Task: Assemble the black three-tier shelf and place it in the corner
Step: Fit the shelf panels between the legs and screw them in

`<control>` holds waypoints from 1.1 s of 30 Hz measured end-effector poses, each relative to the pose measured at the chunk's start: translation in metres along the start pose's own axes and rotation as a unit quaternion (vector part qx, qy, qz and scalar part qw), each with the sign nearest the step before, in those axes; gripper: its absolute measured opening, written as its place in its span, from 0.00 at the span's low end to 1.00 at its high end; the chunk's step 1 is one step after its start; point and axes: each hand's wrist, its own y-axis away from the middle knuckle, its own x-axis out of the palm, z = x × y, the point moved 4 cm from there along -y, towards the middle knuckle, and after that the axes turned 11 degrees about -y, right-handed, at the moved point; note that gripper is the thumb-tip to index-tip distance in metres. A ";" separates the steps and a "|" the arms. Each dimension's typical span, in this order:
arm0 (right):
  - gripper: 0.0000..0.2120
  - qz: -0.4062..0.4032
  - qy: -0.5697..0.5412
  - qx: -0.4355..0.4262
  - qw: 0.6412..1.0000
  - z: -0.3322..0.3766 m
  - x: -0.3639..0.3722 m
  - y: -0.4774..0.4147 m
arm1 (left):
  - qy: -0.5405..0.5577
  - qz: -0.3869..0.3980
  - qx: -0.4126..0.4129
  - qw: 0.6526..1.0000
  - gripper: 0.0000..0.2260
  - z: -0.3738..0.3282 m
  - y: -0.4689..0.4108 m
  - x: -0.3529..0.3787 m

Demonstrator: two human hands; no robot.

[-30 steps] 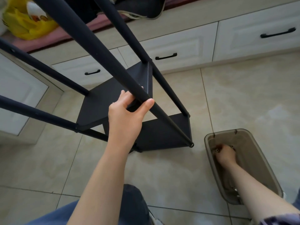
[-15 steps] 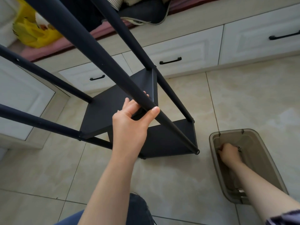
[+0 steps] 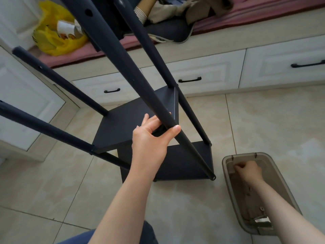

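Observation:
The black shelf frame [image 3: 133, 118] stands on the tiled floor with two boards fitted low down and four long black poles rising toward me. My left hand [image 3: 151, 138] grips the nearest pole [image 3: 123, 67] just above the upper board, thumb on one side and fingers on the other. My right hand [image 3: 246, 170] is down inside a translucent grey plastic bin [image 3: 288, 196] at the right, its fingers curled at the far end. What those fingers hold is hidden. Small metal parts [image 3: 262, 220] lie at the bin's near end.
White drawer fronts with black handles [image 3: 190, 80] run along the back under a bench with a pink cushion [image 3: 246, 16], a yellow bag [image 3: 56, 39] and piled clothes. A white cabinet [image 3: 22, 106] closes the left side. My knee in blue trousers [image 3: 147, 233] is at the bottom.
My right hand has moved from the bin's middle toward its far end and curled up. My left hand keeps its grip on the pole. The view has tilted upward slightly.

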 end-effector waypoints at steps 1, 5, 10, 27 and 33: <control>0.09 0.000 -0.025 -0.010 1.000 0.007 -0.006 0.005 | 0.007 -0.001 0.001 1.000 0.21 0.000 -0.001 -0.002; 0.09 -0.009 -0.148 -0.077 0.986 0.051 -0.026 0.028 | 0.031 -0.015 -0.003 0.999 0.19 0.003 -0.010 -0.013; 0.07 0.142 -0.281 -0.152 0.937 0.140 -0.013 0.081 | 0.037 -0.033 -0.037 0.998 0.13 0.003 -0.025 -0.030; 0.11 0.157 -0.161 -0.269 0.936 0.270 0.040 0.156 | -0.049 0.011 -0.068 0.996 0.08 0.025 -0.048 -0.084; 0.09 0.200 -0.110 -0.296 0.927 0.298 0.063 0.159 | -0.029 -0.003 -0.072 0.997 0.07 0.046 -0.054 -0.102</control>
